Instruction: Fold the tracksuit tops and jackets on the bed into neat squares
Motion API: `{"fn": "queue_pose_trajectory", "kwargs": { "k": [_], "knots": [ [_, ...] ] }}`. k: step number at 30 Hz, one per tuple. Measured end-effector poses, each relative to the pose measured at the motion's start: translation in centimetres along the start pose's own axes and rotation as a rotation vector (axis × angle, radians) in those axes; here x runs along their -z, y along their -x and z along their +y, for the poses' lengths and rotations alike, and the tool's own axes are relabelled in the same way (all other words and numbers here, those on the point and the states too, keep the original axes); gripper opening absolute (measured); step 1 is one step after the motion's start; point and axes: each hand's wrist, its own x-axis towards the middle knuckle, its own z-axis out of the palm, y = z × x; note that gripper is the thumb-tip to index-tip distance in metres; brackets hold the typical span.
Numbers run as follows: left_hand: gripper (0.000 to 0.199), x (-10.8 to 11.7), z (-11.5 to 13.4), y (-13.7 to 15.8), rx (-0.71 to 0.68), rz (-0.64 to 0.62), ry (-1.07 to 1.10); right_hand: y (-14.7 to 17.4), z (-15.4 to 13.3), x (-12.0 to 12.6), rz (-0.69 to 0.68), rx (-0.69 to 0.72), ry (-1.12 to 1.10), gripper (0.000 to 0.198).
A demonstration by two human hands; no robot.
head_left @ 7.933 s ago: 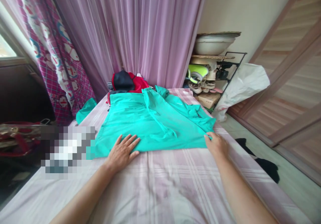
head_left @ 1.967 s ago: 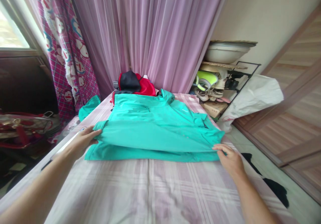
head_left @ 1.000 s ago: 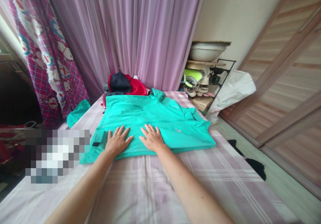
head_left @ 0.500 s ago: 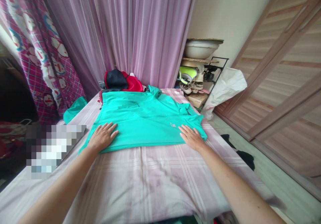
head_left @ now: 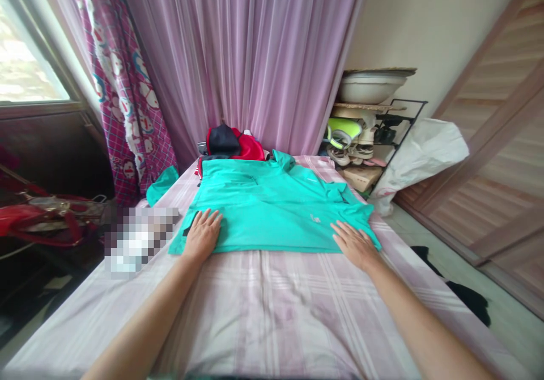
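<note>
A teal collared shirt (head_left: 263,215) lies spread sideways on the bed's plaid sheet (head_left: 272,306), its collar at the far edge and its sleeve side to the right. My left hand (head_left: 204,233) rests flat on the shirt's left end, fingers stretched out. Beside that hand a small dark patch shows at the shirt's edge. On the right, my right hand (head_left: 353,243) lies with fingers spread on the shirt near a small pale logo. Neither hand grips the cloth.
Red and navy clothes (head_left: 233,143) are heaped behind the shirt, against a purple curtain (head_left: 255,57). Another teal cloth piece (head_left: 162,184) lies at the bed's left edge, near a blurred-out patch. A shoe rack (head_left: 403,127) and white bag (head_left: 433,153) stand at right.
The view has swung left, so the scene sits further right and a window shows. A dark patch now appears beside my left hand. Both hands stay flat on the shirt.
</note>
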Motion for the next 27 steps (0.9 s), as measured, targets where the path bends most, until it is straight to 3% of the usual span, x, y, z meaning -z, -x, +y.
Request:
{"fn": "queue_pose_trajectory", "kwargs": {
  "k": [5, 7, 13, 19, 23, 27],
  "knots": [
    [0.063, -0.4, -0.8, 1.4, 0.254, 0.199, 0.018, -0.2, 0.4, -0.7, 0.032, -0.003, -0.01, 0.051],
    [0.069, -0.8, -1.6, 2.1, 0.31, 0.216, 0.051, -0.3, 0.4, -0.7, 0.04, -0.005, -0.01, 0.051],
    [0.055, -0.1, -2.4, 4.2, 0.283, -0.002, 0.019, -0.2, 0.5, -0.8, 0.042, 0.002, -0.003, 0.052],
    [0.055, 0.9, -2.2, 5.0, 0.266, -0.095, 0.002, -0.3, 0.5, -1.0, 0.053, -0.002, -0.019, 0.051],
    [0.054, 1.1, -2.3, 4.5, 0.247, -0.119, -0.002, -0.3, 0.3, -0.8, 0.033, -0.014, -0.005, 0.052],
    [0.049, 3.5, -2.1, 2.4, 0.196, -0.176, -0.1, -0.2, 0.2, -0.6, 0.02, -0.013, 0.008, 0.053]
  ]
}}
